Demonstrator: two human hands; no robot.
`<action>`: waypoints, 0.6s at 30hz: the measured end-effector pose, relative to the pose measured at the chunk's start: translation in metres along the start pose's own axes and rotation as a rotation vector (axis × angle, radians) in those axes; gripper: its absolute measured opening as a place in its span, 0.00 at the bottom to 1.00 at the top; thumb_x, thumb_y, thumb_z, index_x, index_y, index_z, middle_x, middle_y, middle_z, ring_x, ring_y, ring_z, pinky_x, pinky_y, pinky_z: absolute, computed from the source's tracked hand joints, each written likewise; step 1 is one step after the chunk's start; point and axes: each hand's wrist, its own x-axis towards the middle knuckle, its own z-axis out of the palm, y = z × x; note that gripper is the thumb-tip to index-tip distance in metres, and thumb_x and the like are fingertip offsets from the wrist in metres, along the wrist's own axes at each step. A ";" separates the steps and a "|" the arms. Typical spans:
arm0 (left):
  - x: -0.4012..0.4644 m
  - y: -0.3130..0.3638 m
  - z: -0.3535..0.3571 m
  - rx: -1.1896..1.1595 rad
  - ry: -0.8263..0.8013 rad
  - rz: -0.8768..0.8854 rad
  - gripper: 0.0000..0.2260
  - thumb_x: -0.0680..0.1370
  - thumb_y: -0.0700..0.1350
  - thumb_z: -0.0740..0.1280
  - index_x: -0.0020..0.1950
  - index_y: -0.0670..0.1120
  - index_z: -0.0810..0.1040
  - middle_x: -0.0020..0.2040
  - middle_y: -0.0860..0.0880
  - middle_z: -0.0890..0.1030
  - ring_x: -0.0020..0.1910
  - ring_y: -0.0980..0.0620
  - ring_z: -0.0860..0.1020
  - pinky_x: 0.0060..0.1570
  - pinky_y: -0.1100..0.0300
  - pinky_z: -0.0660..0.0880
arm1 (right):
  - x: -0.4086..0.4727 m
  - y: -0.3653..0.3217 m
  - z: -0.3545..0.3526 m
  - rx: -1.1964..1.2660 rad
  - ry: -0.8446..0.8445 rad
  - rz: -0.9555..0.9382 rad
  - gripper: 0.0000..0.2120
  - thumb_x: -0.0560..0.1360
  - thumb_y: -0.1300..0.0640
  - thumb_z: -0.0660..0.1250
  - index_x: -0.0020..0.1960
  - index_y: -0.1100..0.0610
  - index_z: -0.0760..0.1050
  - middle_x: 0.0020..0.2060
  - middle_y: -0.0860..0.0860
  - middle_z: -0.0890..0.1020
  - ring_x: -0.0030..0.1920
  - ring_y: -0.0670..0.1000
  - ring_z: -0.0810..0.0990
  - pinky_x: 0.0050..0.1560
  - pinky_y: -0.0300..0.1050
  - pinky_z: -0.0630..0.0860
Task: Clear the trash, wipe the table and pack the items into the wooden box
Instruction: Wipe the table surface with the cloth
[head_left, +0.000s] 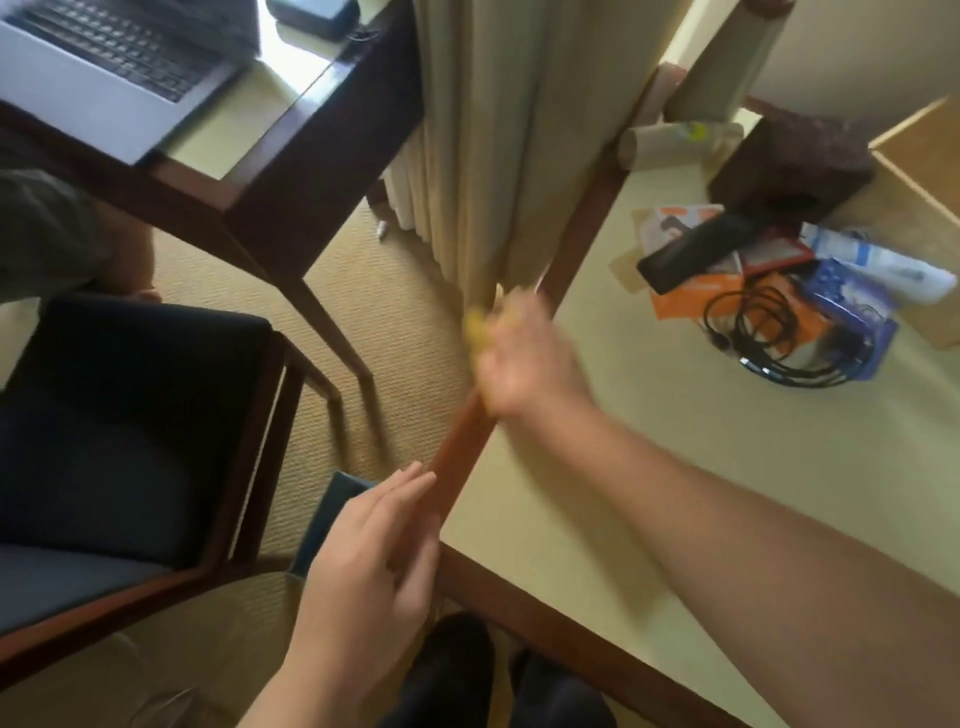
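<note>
From the head view, no brand or writing can be read; the orange printed cards (691, 299) and the blue packets (852, 306) on the table are too blurred.

The right hand (524, 358) is over the left wooden edge of the table (701, 467), fingers curled around something yellow (475, 325), which is blurred; it may be a cloth, but I cannot tell. The left hand (371, 545) is flat with straight fingers, grasping nothing, and its fingertips touch the same wooden edge nearer to the person.

At the far right part of the table there is a pile: a black remote control (691, 249), a coiled black cable (779, 338), the cards and packets. Behind it stands a dark brown box (789, 161), and cardboard tubes (670, 145) lie near the curtain (498, 145). A light wooden surface (919, 171) shows at the right border; whether it is the wooden box, I cannot tell.

Left of the table there is carpet (384, 312), then a dark chair (119, 431) and another table (270, 171) with a laptop (114, 67). The curtain hangs just beside the table's edge, near the right hand. The near half of the tabletop is bare.
</note>
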 end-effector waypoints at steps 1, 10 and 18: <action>0.003 0.001 -0.010 -0.032 0.036 -0.014 0.19 0.80 0.47 0.71 0.71 0.53 0.78 0.68 0.60 0.79 0.67 0.60 0.77 0.63 0.54 0.79 | -0.036 -0.023 0.013 -0.058 -0.064 -0.251 0.25 0.82 0.45 0.50 0.74 0.52 0.71 0.74 0.57 0.70 0.75 0.60 0.66 0.77 0.61 0.66; 0.046 0.014 -0.048 -0.095 0.066 -0.107 0.18 0.80 0.52 0.68 0.70 0.53 0.79 0.64 0.59 0.82 0.64 0.62 0.79 0.62 0.61 0.78 | 0.021 0.034 -0.022 -0.044 0.128 0.040 0.25 0.84 0.51 0.53 0.79 0.57 0.68 0.80 0.61 0.65 0.80 0.64 0.62 0.79 0.60 0.61; 0.076 0.037 -0.025 -0.092 -0.042 -0.060 0.18 0.82 0.51 0.68 0.72 0.55 0.77 0.66 0.60 0.80 0.66 0.61 0.77 0.66 0.55 0.77 | -0.127 0.096 0.009 -0.156 -0.036 -0.619 0.27 0.87 0.45 0.58 0.84 0.46 0.58 0.84 0.52 0.59 0.84 0.55 0.56 0.79 0.61 0.63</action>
